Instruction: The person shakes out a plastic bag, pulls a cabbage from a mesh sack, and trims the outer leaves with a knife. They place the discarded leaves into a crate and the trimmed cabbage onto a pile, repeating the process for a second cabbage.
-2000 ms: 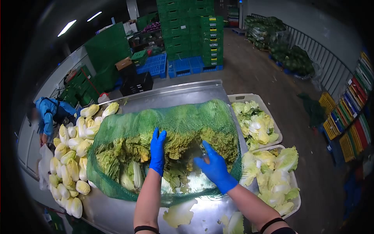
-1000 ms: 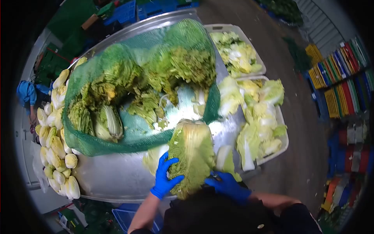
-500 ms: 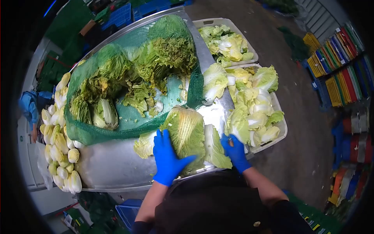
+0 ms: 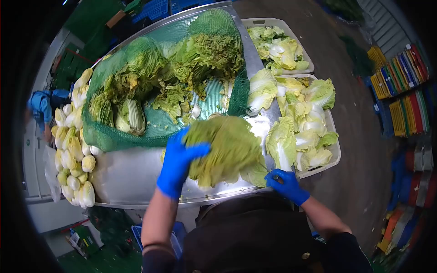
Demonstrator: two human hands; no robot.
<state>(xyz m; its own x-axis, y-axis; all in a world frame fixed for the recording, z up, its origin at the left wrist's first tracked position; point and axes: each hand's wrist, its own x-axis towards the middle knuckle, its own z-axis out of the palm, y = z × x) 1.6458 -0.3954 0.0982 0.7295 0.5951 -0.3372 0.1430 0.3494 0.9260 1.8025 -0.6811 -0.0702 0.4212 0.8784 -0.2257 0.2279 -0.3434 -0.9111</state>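
A napa cabbage [image 4: 223, 150] with yellow-green outer leaves, smeared by motion, is tilted above the front of the metal table. My left hand [image 4: 175, 164], in a blue glove, grips its left side, thumb across the top and the other fingers partly hidden behind. My right hand [image 4: 287, 185], also blue-gloved, is closed at the table's front edge; a small dark end shows in its fist, too little to name. Beside that fist lies a loose cabbage leaf [image 4: 255, 175], partly covered by the cabbage.
A green mesh sack [image 4: 116, 142] with wilted cabbages lies across the metal table [image 4: 132, 177]. Trimmed cabbages [image 4: 75, 157] are piled at left, near a person in blue [image 4: 41, 107]. Two white crates [image 4: 336, 157] of leaves stand at right. Stacked colored crates [image 4: 405, 73] are farther right.
My left hand has moved left and up, tilting the cabbage off its resting position. My right hand stays closed near the table edge. The whole view has shifted slightly.
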